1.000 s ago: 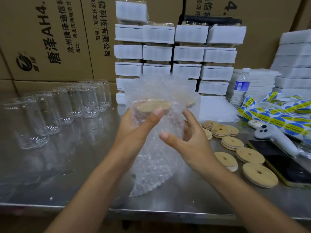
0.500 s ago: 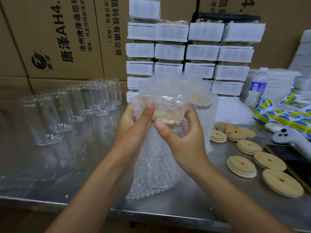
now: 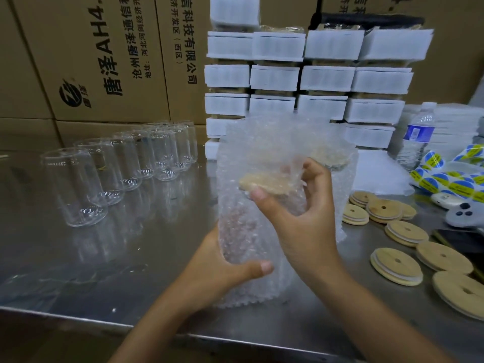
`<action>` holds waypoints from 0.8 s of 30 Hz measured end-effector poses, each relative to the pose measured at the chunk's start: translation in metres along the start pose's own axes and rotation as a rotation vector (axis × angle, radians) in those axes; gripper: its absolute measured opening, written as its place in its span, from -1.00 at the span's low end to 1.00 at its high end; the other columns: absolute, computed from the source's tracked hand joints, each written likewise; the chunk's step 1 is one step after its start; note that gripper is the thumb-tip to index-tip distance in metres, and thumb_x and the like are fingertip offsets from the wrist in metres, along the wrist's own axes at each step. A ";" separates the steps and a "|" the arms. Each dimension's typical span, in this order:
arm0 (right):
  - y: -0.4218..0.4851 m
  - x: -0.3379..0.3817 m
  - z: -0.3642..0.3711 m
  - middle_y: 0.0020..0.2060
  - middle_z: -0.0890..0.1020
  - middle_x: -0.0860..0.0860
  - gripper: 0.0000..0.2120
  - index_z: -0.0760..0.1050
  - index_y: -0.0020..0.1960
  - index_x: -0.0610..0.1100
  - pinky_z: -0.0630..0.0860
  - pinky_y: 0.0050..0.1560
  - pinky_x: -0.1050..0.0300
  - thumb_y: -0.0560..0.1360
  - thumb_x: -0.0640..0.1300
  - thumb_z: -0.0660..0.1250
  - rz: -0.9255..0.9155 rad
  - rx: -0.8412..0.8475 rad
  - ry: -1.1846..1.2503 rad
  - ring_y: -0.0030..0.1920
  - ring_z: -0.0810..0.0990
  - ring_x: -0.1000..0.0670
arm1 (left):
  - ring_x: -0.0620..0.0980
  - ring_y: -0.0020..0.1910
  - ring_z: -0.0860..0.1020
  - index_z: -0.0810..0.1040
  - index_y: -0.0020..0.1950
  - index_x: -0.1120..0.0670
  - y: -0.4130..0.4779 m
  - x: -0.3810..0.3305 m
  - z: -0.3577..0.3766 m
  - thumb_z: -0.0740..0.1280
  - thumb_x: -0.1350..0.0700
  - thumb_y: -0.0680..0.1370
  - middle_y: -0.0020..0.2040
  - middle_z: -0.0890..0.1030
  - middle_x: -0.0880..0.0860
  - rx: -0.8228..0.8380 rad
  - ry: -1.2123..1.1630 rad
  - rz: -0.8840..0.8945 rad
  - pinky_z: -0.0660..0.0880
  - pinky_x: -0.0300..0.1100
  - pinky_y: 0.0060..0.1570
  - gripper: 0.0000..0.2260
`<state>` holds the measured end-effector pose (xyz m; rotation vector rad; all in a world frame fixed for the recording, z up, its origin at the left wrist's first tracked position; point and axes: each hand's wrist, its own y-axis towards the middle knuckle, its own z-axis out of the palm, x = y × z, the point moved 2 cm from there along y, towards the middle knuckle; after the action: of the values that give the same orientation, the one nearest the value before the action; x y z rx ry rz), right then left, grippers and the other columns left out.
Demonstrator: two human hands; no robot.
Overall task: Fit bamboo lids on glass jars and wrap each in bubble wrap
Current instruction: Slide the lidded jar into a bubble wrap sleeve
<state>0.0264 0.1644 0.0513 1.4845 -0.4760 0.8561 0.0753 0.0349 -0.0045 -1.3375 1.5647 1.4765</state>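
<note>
The lidded jar (image 3: 243,231) is held upright inside the bubble wrap (image 3: 275,142), over the steel table (image 3: 104,258). The left hand (image 3: 222,273) is curled round its wrapped lower body; the wrap is pinched beside the bamboo lid (image 3: 264,183) by the right hand (image 3: 306,231). Risks noted — the glass is gripped only through slick film and may slide out of the loose lower end; the lid may be tilted off its seat by sideways thumb pressure

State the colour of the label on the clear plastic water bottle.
Blue label on the clear plastic water bottle, seen best in the head view.
</note>
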 end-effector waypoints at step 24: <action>-0.026 -0.063 0.016 -0.16 0.62 0.16 -0.69 0.53 0.02 0.17 0.52 -0.10 0.24 0.28 0.09 0.34 0.154 0.445 -0.225 -0.11 0.60 0.12 | 0.01 -0.01 0.67 0.60 0.11 -0.02 0.048 0.022 -0.139 0.61 -0.30 -0.02 0.03 0.70 0.01 -0.417 -0.217 -0.029 0.60 -0.16 -0.10 -0.23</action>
<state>0.0087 0.1392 -0.0118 1.9868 -0.5977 0.9621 0.0522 -0.1102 0.0202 -1.3561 1.1349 1.9316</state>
